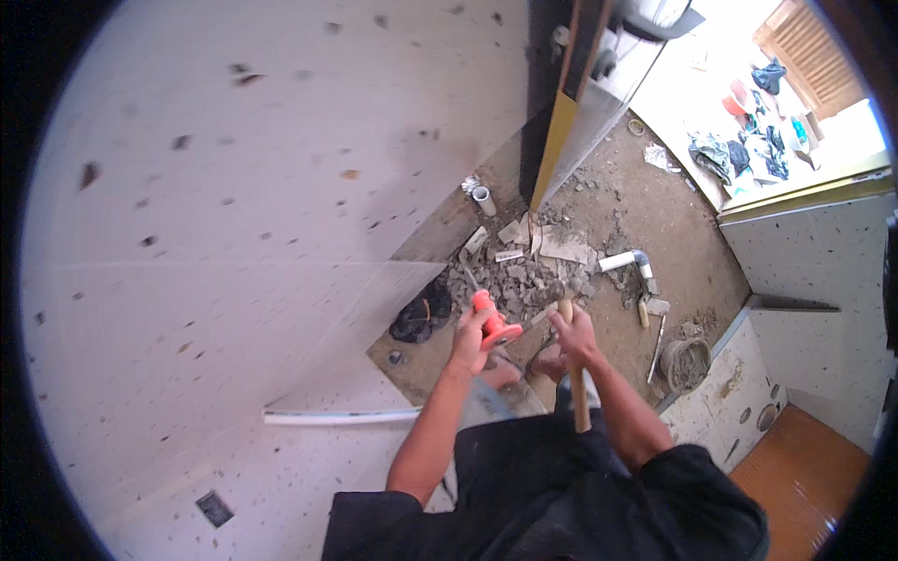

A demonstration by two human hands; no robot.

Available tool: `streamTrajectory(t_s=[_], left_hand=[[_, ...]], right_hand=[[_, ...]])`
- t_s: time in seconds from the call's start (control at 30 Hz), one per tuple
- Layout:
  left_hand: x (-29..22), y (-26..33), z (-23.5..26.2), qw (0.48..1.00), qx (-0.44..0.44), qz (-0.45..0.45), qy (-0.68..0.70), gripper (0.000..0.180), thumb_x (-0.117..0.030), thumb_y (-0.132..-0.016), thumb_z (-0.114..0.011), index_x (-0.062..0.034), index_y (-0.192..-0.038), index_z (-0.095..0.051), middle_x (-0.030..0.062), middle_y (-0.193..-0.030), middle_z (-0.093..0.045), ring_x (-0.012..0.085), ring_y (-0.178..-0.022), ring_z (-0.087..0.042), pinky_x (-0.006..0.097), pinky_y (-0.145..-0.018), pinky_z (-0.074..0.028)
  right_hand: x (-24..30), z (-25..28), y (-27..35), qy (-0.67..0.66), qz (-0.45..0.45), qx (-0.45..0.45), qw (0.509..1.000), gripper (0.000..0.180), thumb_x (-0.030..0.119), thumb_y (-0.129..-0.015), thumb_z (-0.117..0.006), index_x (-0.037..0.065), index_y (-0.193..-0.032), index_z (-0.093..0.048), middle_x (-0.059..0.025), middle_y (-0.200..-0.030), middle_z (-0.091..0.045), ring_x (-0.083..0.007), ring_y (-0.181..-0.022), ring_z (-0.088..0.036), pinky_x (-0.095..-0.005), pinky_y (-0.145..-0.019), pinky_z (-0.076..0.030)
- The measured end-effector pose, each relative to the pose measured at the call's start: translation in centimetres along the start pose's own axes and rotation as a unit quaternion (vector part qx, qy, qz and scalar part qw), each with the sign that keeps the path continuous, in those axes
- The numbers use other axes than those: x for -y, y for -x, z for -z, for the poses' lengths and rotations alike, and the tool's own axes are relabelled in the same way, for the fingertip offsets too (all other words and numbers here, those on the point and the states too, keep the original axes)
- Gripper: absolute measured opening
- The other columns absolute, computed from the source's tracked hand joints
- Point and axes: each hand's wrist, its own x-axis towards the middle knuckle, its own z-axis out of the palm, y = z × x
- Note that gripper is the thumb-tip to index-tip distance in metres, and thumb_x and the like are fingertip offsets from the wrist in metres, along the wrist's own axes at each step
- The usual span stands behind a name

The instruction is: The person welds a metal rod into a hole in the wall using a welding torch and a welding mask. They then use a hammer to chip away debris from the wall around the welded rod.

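Observation:
My left hand (468, 341) is wrapped round the orange-red guarded grip of a chisel (484, 305). Its thin metal shank points away from me, toward the broken rubble (519, 278) on the floor. In my right hand (577, 337) is a hammer (579, 402), gripped high on its wooden handle close to the head. The handle's free end hangs back toward my body, and the dark head is just beyond my fingers, above the rubble. Hammer and chisel are apart. My feet are below and between my hands.
A white elbow pipe (619, 262) lies right of the rubble. Another wooden-handled tool (644, 314) and a dirty bucket (687, 366) are farther right. A black bag (421, 313) sits at left, a pipe stub (484, 200) behind. Speckled wall panels (234, 206) and a door edge (558, 131) border the space.

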Motion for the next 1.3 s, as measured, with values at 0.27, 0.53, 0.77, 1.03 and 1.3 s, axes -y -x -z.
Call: streamTrajectory(t_s=[0.27, 0.53, 0.77, 1.03, 1.3], left_hand=[[4.8, -23.8, 4.2, 0.979, 0.162, -0.075, 0.094, 0.029, -0.013, -0.084, -0.06, -0.0092, -0.11, -0.049, 0.0012, -0.097, -0.055, 0.0155, -0.094, -0.054, 0.035, -0.086, -0.044], [6.6, -38.6, 7.5, 0.939, 0.214, -0.214, 0.162, 0.027, -0.015, -0.089, -0.057, -0.0102, -0.115, -0.049, -0.0016, -0.104, -0.052, 0.0128, -0.096, -0.052, 0.033, -0.095, -0.038], [6.2, -44.2, 8.4, 0.908, 0.306, -0.178, 0.222, 0.016, -0.01, -0.091, -0.05, -0.0088, -0.107, -0.05, 0.0014, -0.099, -0.055, 0.0156, -0.092, -0.055, 0.035, -0.094, -0.042], [5.8, -44.8, 9.8, 0.894, 0.345, -0.167, 0.233, 0.015, -0.016, -0.094, -0.046, -0.008, -0.105, -0.051, 0.0028, -0.097, -0.058, 0.0167, -0.093, -0.058, 0.036, -0.091, -0.046], [4.7, -43.0, 9.0, 0.905, 0.32, -0.149, 0.237, 0.019, -0.024, -0.094, -0.045, -0.0099, -0.105, -0.051, 0.0026, -0.097, -0.058, 0.0186, -0.092, -0.058, 0.037, -0.089, -0.047]], right_hand=[[-9.8, -7.8, -10.7, -0.259, 0.008, -0.096, 0.961, 0.027, 0.032, -0.087, -0.06, 0.007, -0.082, -0.05, 0.0036, -0.062, -0.047, -0.0053, -0.048, -0.045, -0.0228, -0.042, -0.036], [-16.0, -15.2, -23.8, -0.407, 0.187, -0.181, 0.876, 0.033, 0.037, -0.09, -0.056, 0.006, -0.088, -0.045, 0.001, -0.056, -0.042, -0.0078, -0.039, -0.042, -0.0225, -0.034, -0.035], [-16.4, -17.5, -26.2, -0.463, 0.31, -0.194, 0.807, 0.038, 0.041, -0.09, -0.053, 0.004, -0.086, -0.043, -0.0007, -0.055, -0.042, -0.0091, -0.038, -0.042, -0.0237, -0.034, -0.036], [-17.1, -18.4, -25.1, -0.462, 0.348, -0.141, 0.803, 0.049, 0.053, -0.092, -0.037, 0.004, -0.097, -0.044, -0.0027, -0.059, -0.043, -0.0098, -0.041, -0.042, -0.0239, -0.036, -0.038], [-13.0, -21.1, -22.7, -0.581, 0.356, -0.231, 0.694, 0.062, 0.065, -0.089, -0.023, 0.006, -0.087, -0.043, -0.0046, -0.058, -0.042, -0.0121, -0.041, -0.041, -0.0266, -0.037, -0.038]])
